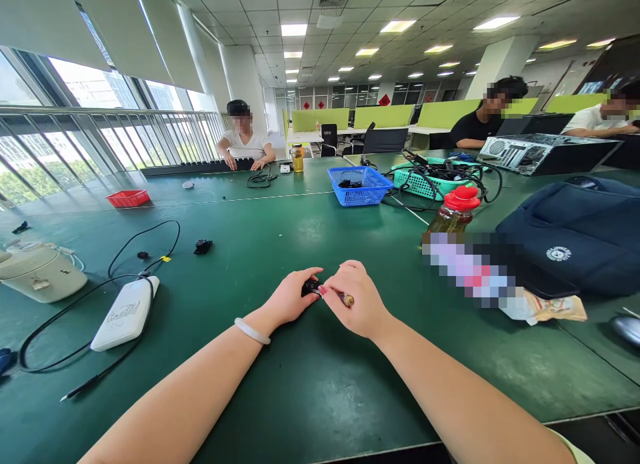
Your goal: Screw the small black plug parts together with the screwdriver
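Note:
Near the middle of the green table, my left hand is closed around a small black part, steadying it at the tabletop. My right hand grips a slim tool with a brown, rounded handle end. The tool's front end points at the black part between the two hands. Fingers cover most of both items, so their exact kind cannot be told. Another small black piece lies ahead and to the left of my hands.
A white box with a black cable and an off-white pot stand left. Ahead are a blue basket, a green basket of cables and a red-lidded bottle. A dark bag lies right. Several people sit around.

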### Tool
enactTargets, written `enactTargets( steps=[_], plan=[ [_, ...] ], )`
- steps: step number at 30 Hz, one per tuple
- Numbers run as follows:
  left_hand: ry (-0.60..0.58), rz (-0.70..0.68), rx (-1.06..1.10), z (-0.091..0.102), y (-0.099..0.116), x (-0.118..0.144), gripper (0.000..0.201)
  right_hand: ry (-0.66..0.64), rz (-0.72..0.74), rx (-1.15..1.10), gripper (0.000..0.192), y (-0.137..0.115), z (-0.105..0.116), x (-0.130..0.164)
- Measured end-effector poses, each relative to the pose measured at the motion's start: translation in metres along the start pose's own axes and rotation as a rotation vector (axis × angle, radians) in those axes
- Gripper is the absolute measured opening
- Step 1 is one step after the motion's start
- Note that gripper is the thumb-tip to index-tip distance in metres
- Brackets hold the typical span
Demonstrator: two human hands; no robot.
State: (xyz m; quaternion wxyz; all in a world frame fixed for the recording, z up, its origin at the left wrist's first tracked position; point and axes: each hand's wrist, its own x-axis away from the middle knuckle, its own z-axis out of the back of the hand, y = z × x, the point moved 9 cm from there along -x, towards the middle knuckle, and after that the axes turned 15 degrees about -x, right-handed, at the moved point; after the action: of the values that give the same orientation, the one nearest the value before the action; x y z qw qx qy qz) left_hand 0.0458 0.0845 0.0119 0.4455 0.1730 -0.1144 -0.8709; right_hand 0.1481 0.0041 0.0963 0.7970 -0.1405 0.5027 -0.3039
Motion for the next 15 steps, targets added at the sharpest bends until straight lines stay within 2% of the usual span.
enactTargets(
  steps=[5, 10, 15],
  plan=[
    [-0.014, 0.002, -0.013, 0.0014, 0.0007, 0.0012, 0.052, -0.048, 0.054, 0.054, 0.029, -0.0067, -0.008, 0.0018],
    [-0.013, -0.044, -0.02, 0.0029, 0.0053, 0.0013, 0.038, -0.05, 0.098, 0.081, 0.028, -0.0101, -0.0073, 0.0026],
    [0.005, -0.054, -0.008, 0.0051, 0.007, 0.0019, 0.04, -0.072, 0.075, 0.116, 0.026, -0.0062, -0.0093, 0.0024]
  ],
)
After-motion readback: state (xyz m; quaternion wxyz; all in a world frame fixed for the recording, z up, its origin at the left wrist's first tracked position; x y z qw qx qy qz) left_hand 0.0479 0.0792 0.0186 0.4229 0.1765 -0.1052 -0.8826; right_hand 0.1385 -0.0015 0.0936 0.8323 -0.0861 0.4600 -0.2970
